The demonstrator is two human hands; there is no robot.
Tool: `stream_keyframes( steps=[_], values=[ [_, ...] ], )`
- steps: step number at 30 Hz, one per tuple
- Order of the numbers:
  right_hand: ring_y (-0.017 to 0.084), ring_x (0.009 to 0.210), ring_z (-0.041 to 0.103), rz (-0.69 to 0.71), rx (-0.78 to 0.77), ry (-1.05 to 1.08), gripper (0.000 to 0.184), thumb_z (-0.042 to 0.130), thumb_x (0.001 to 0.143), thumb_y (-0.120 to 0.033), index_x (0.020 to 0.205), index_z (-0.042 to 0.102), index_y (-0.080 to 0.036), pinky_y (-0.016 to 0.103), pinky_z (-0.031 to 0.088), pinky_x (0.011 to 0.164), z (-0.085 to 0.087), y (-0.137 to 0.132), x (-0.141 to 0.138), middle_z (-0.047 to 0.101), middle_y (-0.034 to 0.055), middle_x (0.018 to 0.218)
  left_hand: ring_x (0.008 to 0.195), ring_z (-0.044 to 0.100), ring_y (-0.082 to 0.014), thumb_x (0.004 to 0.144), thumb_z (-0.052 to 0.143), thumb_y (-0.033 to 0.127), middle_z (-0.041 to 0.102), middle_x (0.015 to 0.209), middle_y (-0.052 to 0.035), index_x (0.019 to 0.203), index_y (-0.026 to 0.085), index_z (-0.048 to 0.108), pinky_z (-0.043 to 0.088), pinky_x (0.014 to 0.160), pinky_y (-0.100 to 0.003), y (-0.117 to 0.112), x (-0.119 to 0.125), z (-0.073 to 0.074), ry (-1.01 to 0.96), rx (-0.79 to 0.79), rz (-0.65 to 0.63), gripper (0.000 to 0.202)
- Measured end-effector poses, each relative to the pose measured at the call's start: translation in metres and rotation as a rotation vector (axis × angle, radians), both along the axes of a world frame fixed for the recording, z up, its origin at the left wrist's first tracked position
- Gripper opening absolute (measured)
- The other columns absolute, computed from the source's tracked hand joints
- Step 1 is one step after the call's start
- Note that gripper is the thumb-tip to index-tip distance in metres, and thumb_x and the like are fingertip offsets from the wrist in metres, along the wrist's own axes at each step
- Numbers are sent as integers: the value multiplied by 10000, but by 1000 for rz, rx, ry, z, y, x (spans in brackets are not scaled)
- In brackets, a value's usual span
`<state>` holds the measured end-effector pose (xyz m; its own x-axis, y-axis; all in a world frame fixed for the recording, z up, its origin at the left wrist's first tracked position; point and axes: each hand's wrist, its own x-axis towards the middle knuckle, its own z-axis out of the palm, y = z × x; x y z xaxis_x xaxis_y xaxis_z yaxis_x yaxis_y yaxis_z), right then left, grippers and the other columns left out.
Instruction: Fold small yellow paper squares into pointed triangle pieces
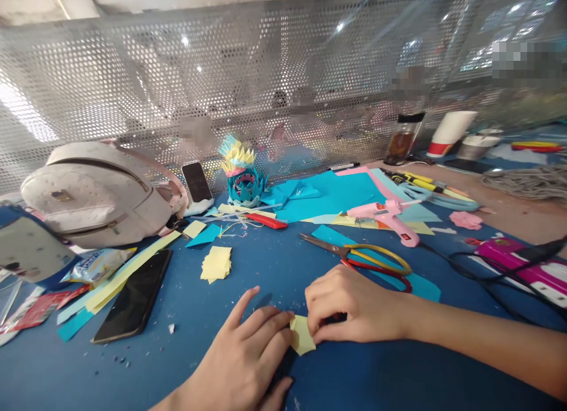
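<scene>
A small yellow paper square (303,335) lies at the front middle of the blue table, between my two hands. My left hand (248,352) presses fingertips on its left edge, thumb apart below and one finger lifted. Closed in a pinch, my right hand (341,307) grips its right edge; the fingertips are partly hidden. Just beyond my right hand are scissors (376,258) with yellow and red handles, lying over blue paper. A stack of yellow paper squares (216,263) sits farther back on the left. Behind it stands a folded-paper piece (244,180) in teal, yellow and pink.
To the left are a dark phone (135,299), paper strips (128,275) and a pale backpack (95,192). A red cutter (266,221), blue sheets (328,193) and a pink glue gun (392,216) lie toward the back. Cables run to a magenta power strip (522,266).
</scene>
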<state>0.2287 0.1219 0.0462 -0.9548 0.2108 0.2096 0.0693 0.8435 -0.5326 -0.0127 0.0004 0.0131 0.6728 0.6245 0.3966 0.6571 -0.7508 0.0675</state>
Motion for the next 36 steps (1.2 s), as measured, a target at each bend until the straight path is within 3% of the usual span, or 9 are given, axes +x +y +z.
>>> stream_keyframes(
  steps=[3,8,11,17,23,28,32,36],
  values=[
    [121,696,644,-14,-48,22,230,653,982,-342,839,770,-204,228,426,669,-1,8,0,711,-2,749,1202,635,-261,993,495,315,685,1316,-118,1296,144,590,209,1260,-566,1,0,-7,-27,30,4,360],
    [130,695,676,-25,-191,-26,214,662,972,-335,879,770,-176,217,467,679,-2,14,1,740,19,753,1189,637,-264,974,528,250,681,1323,-100,1314,141,587,234,1252,-556,1,0,7,58,-23,-7,362],
    [137,735,658,7,-182,11,183,672,962,-297,860,755,-169,228,475,712,-2,15,0,734,24,781,1174,633,-265,979,506,248,680,1299,-100,1302,144,591,226,1250,-565,0,1,9,40,-21,-7,350],
    [157,837,622,26,-139,51,144,672,964,-262,874,723,-163,265,465,788,-3,17,-2,718,38,843,1154,625,-251,994,469,259,686,1206,-91,1283,158,594,201,1258,-562,1,2,0,-28,-8,-8,331],
    [163,831,606,-43,-82,59,100,651,937,-215,869,711,-172,269,456,772,-6,12,-4,705,33,832,1155,631,-227,1000,509,255,687,1216,-91,1321,111,582,177,1282,-537,2,2,2,-12,6,-50,359],
    [140,806,608,-144,-80,17,66,640,911,-157,927,698,-184,236,441,731,-7,5,-5,687,12,868,1233,591,-238,1042,444,271,654,1325,-106,1372,118,580,204,1276,-529,1,1,-7,-44,61,-20,388],
    [103,739,596,-260,-176,-4,153,652,865,-105,973,676,-210,198,421,653,-7,-3,-7,675,-25,886,1242,593,-249,1050,424,283,644,1379,-100,1380,128,589,226,1270,-532,1,0,-14,-36,88,-15,400],
    [90,697,573,-353,-197,-4,237,657,799,-27,953,662,-208,189,395,613,-10,-10,-11,678,-42,869,1244,600,-234,1052,406,274,663,1363,-96,1422,101,559,164,1293,-502,2,0,-16,-30,101,-29,436]
  ],
)
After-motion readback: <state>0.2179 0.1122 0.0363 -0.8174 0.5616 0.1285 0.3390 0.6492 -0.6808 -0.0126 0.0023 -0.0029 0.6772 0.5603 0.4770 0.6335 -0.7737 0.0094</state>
